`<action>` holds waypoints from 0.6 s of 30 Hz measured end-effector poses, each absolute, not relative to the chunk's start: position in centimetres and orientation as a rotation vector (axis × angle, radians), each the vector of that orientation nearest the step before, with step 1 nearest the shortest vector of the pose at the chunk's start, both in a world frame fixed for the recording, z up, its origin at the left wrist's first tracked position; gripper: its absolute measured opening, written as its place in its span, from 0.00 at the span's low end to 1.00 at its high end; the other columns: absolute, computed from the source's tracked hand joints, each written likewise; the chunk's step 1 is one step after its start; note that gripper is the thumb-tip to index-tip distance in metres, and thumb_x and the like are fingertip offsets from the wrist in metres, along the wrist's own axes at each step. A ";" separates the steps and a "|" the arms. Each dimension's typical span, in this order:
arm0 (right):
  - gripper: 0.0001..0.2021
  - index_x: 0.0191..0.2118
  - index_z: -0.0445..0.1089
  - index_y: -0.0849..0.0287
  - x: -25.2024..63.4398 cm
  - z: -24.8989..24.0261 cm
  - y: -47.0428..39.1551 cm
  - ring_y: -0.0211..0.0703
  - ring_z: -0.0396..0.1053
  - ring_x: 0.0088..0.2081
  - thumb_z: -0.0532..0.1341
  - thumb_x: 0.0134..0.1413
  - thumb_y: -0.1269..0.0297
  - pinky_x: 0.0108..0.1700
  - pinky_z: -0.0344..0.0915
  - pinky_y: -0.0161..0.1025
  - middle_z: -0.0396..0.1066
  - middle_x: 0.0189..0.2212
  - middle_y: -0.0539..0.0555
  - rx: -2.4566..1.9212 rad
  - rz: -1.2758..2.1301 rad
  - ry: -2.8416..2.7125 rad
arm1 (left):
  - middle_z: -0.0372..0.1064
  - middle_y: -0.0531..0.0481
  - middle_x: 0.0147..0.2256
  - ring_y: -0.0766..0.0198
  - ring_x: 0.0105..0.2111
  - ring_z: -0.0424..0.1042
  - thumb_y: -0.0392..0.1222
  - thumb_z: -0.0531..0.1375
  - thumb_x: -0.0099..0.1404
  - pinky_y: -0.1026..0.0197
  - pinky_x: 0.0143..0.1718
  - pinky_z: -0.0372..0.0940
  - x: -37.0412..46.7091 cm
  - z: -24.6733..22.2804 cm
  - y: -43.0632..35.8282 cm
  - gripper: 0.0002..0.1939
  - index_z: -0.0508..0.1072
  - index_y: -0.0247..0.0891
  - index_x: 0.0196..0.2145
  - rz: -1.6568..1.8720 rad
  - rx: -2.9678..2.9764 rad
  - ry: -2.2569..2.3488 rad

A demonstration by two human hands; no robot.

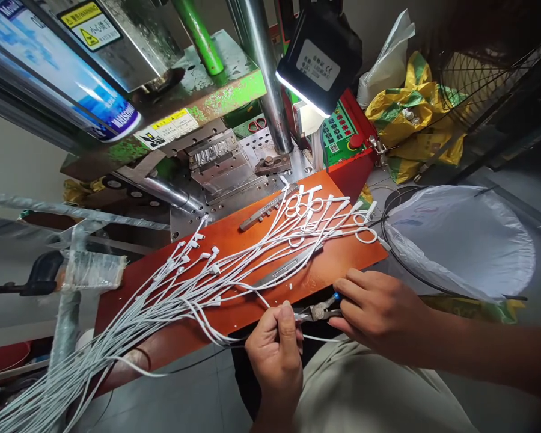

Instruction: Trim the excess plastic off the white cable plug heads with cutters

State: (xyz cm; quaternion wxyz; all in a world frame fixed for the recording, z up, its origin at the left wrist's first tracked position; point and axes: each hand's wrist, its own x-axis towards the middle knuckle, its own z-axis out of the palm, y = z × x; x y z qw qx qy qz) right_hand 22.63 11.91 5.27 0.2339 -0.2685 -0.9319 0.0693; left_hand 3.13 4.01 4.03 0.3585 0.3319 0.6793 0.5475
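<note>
The left hand pinches a white cable; the right hand grips pliers at the desk edge.

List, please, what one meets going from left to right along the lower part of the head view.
Bundle of white cables → left hand pinching one cable → small pliers → right hand holding the pliers → clear plastic bag on a hoop.

Bright lamp glares overhead — right corner dark, edges bent by wide-angle distortion.
</note>
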 end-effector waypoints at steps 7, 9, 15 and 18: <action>0.21 0.28 0.69 0.57 22.7 4.9 12.1 0.46 0.60 0.32 0.60 0.79 0.63 0.33 0.47 0.47 0.69 0.30 0.55 -0.727 0.193 -2.579 | 0.64 0.56 0.19 0.70 0.17 0.60 0.62 0.65 0.75 0.68 0.18 0.57 3.3 3.7 4.1 0.29 0.72 0.38 0.25 1.411 0.790 1.754; 0.21 0.28 0.69 0.57 22.6 4.8 12.1 0.46 0.60 0.32 0.60 0.79 0.64 0.33 0.47 0.46 0.69 0.29 0.54 -0.726 0.192 -2.576 | 0.64 0.56 0.19 0.70 0.17 0.60 0.63 0.65 0.75 0.69 0.18 0.57 3.3 3.5 4.2 0.28 0.72 0.38 0.25 1.404 0.773 1.739; 0.23 0.27 0.68 0.56 23.0 4.5 11.8 0.44 0.58 0.28 0.56 0.81 0.63 0.30 0.46 0.45 0.65 0.25 0.52 -0.720 0.315 -2.548 | 0.65 0.56 0.20 0.72 0.17 0.61 0.62 0.66 0.75 0.71 0.19 0.58 3.3 3.3 4.2 0.28 0.73 0.37 0.27 1.387 0.721 1.667; 0.24 0.28 0.67 0.56 23.6 4.7 12.1 0.43 0.58 0.28 0.54 0.82 0.61 0.30 0.46 0.44 0.66 0.26 0.51 -0.669 0.440 -2.536 | 0.67 0.55 0.22 0.72 0.18 0.65 0.60 0.69 0.73 0.70 0.21 0.62 3.2 3.2 4.2 0.26 0.76 0.36 0.28 1.456 0.754 1.604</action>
